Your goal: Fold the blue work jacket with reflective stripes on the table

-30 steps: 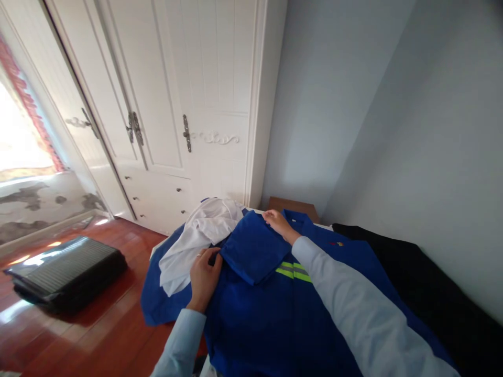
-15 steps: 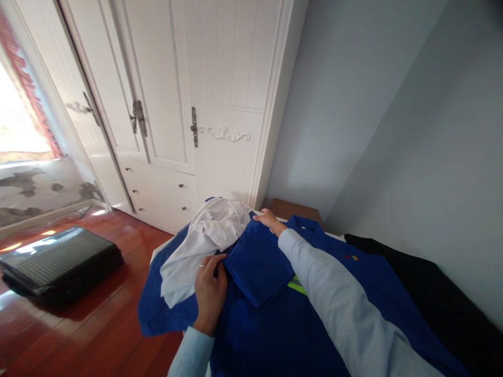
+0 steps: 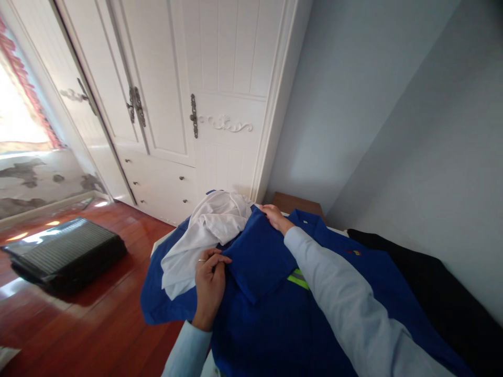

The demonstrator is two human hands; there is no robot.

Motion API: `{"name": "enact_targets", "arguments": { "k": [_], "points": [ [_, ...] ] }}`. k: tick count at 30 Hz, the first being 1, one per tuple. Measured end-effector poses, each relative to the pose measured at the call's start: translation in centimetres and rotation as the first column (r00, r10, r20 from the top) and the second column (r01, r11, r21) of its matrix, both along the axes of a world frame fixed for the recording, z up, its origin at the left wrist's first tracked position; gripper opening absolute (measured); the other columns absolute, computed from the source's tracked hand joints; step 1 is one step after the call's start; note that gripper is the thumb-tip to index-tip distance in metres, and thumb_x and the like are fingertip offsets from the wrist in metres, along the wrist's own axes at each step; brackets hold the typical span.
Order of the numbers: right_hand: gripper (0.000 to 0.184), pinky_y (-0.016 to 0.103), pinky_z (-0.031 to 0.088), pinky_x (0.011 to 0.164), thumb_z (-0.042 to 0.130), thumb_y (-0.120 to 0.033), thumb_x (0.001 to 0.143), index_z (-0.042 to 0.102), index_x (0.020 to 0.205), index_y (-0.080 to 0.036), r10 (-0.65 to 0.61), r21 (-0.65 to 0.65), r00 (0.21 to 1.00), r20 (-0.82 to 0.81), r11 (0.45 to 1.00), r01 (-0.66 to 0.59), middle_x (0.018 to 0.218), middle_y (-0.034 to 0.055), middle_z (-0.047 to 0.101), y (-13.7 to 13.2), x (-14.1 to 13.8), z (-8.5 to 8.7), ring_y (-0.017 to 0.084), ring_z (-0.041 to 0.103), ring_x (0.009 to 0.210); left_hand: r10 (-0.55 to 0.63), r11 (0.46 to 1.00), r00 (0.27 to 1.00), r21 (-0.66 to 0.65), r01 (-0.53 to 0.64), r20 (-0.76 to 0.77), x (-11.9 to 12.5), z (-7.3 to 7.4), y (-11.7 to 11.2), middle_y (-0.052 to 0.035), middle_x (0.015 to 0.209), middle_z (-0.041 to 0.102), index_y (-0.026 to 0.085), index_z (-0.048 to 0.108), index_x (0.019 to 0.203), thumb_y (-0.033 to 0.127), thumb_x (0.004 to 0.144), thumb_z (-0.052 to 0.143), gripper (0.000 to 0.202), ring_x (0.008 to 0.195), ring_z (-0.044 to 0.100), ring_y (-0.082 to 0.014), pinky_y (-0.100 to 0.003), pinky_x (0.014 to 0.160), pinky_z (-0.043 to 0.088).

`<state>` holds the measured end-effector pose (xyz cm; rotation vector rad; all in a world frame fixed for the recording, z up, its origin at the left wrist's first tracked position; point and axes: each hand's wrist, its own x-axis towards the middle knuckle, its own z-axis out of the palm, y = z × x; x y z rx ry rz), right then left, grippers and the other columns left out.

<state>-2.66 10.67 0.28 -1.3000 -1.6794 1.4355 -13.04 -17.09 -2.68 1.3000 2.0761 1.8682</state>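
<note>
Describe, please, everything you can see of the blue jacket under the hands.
The blue jacket is plain woven-looking cloth, spread flat with its collar at the far end. A yellow-green reflective stripe shows by the fold and a badge sits on the chest. One part is folded over the body: the left hand pinches the fold's near edge, the right hand rests on its far corner. A white garment lies on its left side.

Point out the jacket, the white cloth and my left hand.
jacket [image 3: 259,262], head view, on its folded-over panel.
white cloth [image 3: 204,235], head view, its crumpled middle.
left hand [image 3: 210,281], head view, back of the hand.
</note>
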Motion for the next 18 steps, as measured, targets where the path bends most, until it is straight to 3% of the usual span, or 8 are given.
{"name": "enact_targets", "arguments": {
  "k": [4,7,11,15,18],
  "points": [
    [0.043,0.024,0.045,0.057,0.085,-0.047,0.067,0.060,0.089,-0.020,0.130,-0.125,0.991,0.026,0.984,-0.126,0.066,-0.0024,0.062,-0.5,2.1,2.3,0.013,0.057,0.058,-0.067,0.997,0.998,-0.027,0.067,0.016,-0.3,0.1,-0.2,-0.0055,0.094,0.067,0.022,0.071,0.087,0.024,0.082,0.047,0.025,0.095,0.062,-0.0245,-0.040,0.087,0.050],
    [0.053,0.026,0.048,0.059,0.091,-0.043,0.059,0.060,0.096,-0.022,0.318,-0.264,0.947,0.042,0.918,-0.296,0.079,-0.0001,0.068,-1.1,4.6,3.8,0.015,0.062,0.065,-0.043,0.997,0.998,-0.057,0.045,0.044,-0.4,0.1,0.0,-0.0061,0.095,0.069,0.020,0.069,0.105,0.031,0.087,0.048,0.030,0.091,0.064,-0.0247,-0.039,0.083,0.051],
    [0.072,0.028,0.051,0.058,0.096,-0.041,0.049,0.059,0.108,-0.022,0.493,-0.400,0.862,0.116,0.818,-0.413,0.093,0.0046,0.071,-2.3,8.7,4.8,0.017,0.065,0.069,-0.021,0.982,0.996,-0.189,0.004,-0.088,-0.4,0.4,0.4,-0.0098,0.100,0.070,0.018,0.072,0.103,0.040,0.089,0.050,0.034,0.093,0.065,-0.0275,-0.042,0.085,0.050],
    [0.086,0.027,0.053,0.060,0.096,-0.036,0.049,0.054,0.123,-0.021,0.492,-0.436,0.857,0.154,0.812,-0.387,0.095,0.0053,0.070,-3.9,13.0,5.0,0.014,0.064,0.066,-0.100,0.949,0.968,-0.315,0.024,-0.229,-1.2,1.2,0.8,-0.0107,0.101,0.073,0.019,0.074,0.101,0.045,0.089,0.051,0.037,0.096,0.066,-0.0299,-0.042,0.086,0.049],
    [0.089,0.027,0.054,0.059,0.095,-0.031,0.052,0.051,0.129,-0.021,0.481,-0.462,0.863,0.154,0.807,-0.367,0.088,0.0030,0.069,-5.1,15.5,4.7,0.013,0.061,0.062,-0.206,0.921,0.957,-0.371,0.119,-0.203,-2.3,1.8,1.4,-0.0062,0.078,0.073,0.022,0.073,0.076,0.053,0.092,0.045,0.045,0.074,0.067,-0.0252,-0.034,0.068,0.048]
  ]
}}
